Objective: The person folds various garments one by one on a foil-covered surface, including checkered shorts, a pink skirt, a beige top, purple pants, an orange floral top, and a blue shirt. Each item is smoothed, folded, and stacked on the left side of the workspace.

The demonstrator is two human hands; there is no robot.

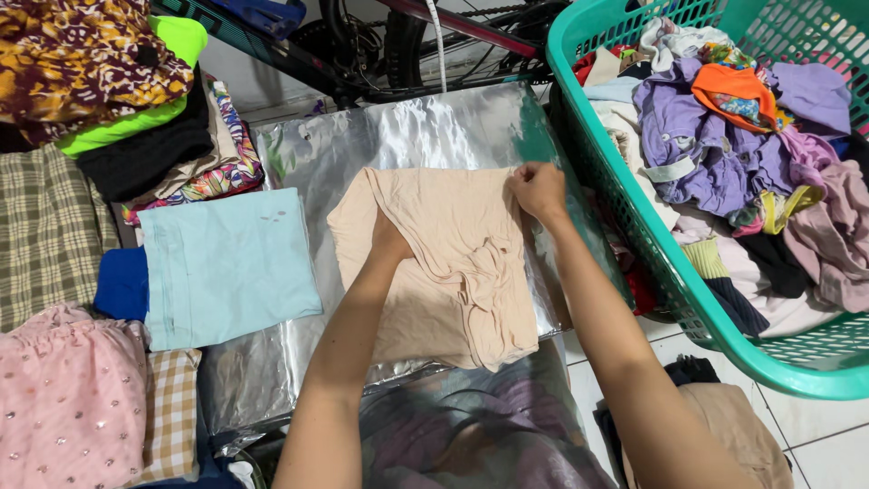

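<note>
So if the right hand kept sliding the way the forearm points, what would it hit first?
The right hand points up the frame, over the silvery sheet. Past the beige garment edge it grips, the bicycle frame looks first, though depth is unclear.

This is a home, in a corner used for sorting laundry. Just right of the hands stands a green plastic laundry basket (670, 299) heaped with mixed clothes; to their left lie folded garments (226, 267) and stacked fabrics (136, 136). Beyond the hands, a bicycle (398, 45) is parked against the wall, and white floor tiles (815, 444) show below the basket.
</note>
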